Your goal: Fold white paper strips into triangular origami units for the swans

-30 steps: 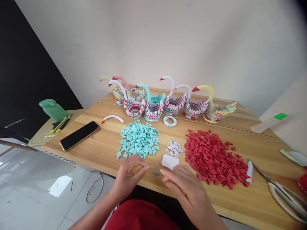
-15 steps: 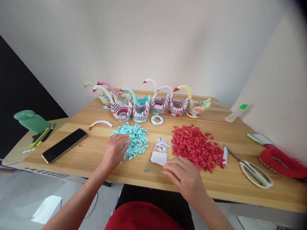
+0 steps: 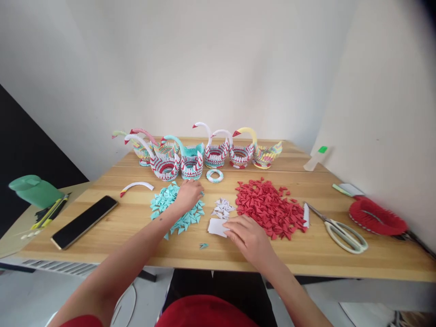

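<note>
My left hand (image 3: 189,196) reaches over the far right part of a pile of teal folded paper triangles (image 3: 168,205). Its fingers bend down and away from me, so their tips and anything between them are hidden. My right hand (image 3: 249,238) is closed, thumb and fingertips pinching the right edge of a small stack of white paper slips (image 3: 217,227) on the table. Just beyond the slips lies a small heap of white folded triangles (image 3: 223,208). One teal and dark folded piece (image 3: 203,246) rests near the front edge. Right of my right hand spreads a pile of red folded triangles (image 3: 269,206).
Several folded-paper swans (image 3: 216,154) stand at the back, with a teal-and-white paper ring (image 3: 214,176) before them. A white curved neck piece (image 3: 138,185) and a phone (image 3: 85,222) lie left. Scissors (image 3: 344,235) and a red paper piece (image 3: 376,218) lie right.
My left hand has moved forward and right across the teal pile. My right hand has moved left and closed on the edge of the white paper slips. The view has tilted and shifted slightly.
</note>
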Demonstrator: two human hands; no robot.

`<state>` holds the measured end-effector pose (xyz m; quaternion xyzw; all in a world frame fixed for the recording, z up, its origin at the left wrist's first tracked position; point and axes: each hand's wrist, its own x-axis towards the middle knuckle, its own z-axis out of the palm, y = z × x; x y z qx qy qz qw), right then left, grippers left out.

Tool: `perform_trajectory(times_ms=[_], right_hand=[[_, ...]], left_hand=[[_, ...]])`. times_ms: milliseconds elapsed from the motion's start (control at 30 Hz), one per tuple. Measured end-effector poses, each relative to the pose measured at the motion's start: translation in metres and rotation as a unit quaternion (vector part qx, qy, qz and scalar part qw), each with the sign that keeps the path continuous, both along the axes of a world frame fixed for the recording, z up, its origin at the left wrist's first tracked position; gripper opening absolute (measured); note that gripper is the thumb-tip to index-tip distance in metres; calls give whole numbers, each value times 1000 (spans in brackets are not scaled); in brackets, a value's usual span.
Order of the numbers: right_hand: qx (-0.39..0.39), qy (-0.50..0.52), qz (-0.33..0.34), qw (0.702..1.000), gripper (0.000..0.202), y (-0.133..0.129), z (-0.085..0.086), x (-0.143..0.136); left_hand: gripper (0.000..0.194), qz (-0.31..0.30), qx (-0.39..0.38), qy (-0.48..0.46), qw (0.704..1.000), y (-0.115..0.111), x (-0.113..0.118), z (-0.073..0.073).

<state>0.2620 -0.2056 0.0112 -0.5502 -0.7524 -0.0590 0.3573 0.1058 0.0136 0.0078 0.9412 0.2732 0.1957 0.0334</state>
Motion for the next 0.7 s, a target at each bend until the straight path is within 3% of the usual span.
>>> perform_trajectory(times_ms=[167, 300, 367, 433, 533, 700], right_hand=[[-5, 20, -10, 1000, 18, -3, -2, 7], [-15, 123, -25, 992, 19, 2, 7, 4], [-24, 189, -25, 981, 20, 7, 16, -2], [-29, 234, -13, 972, 21, 10, 23, -9], [-15, 265, 12, 964, 15, 13, 31, -19], [13, 282, 35, 959, 8, 14, 32, -23]], left_hand=[[10, -23, -38, -40, 998, -3, 1, 5], [13, -30, -90, -114, 989, -46, -10, 23], [14, -46, -225, -230, 946, -73, -16, 30], [13, -68, -306, -297, 902, -98, -20, 34], [12, -76, -350, -341, 869, -121, -25, 34], [12, -48, -362, -376, 852, -130, -28, 28]])
